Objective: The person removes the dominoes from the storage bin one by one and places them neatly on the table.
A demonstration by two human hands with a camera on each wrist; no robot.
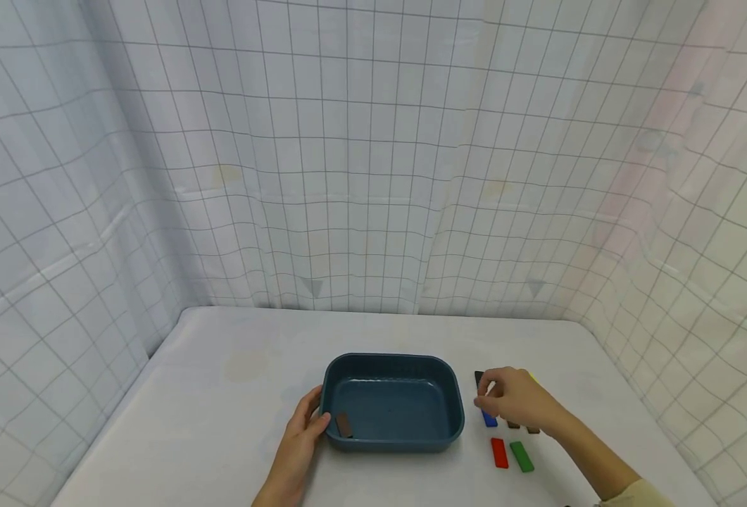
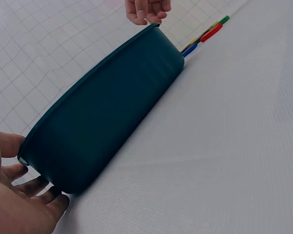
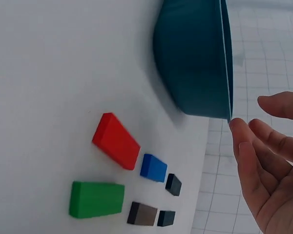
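Note:
A dark teal rectangular tub [image 1: 398, 446] stands on the white table. My left hand [image 1: 296, 443] grips its left end, thumb at the rim and fingers against the outer wall. Inside the tub, near its left front corner, lies a small brown block [image 1: 344, 425]. Right of the tub, my right hand [image 1: 515, 398] hovers over a group of small blocks, fingers loosely bent. The right wrist view shows nothing between those fingers. Below it are a red block [image 3: 117, 141], a green block [image 3: 96, 200], a blue block [image 3: 154, 168] and a brown block [image 3: 142, 214].
Farther back are a black block [image 1: 479, 377] and a yellow block [image 1: 534, 377], the latter mostly hidden by the right hand. White grid-patterned curtains [image 1: 373, 176] enclose the table's back and both sides. The white tabletop [image 1: 189, 408] extends left of the tub.

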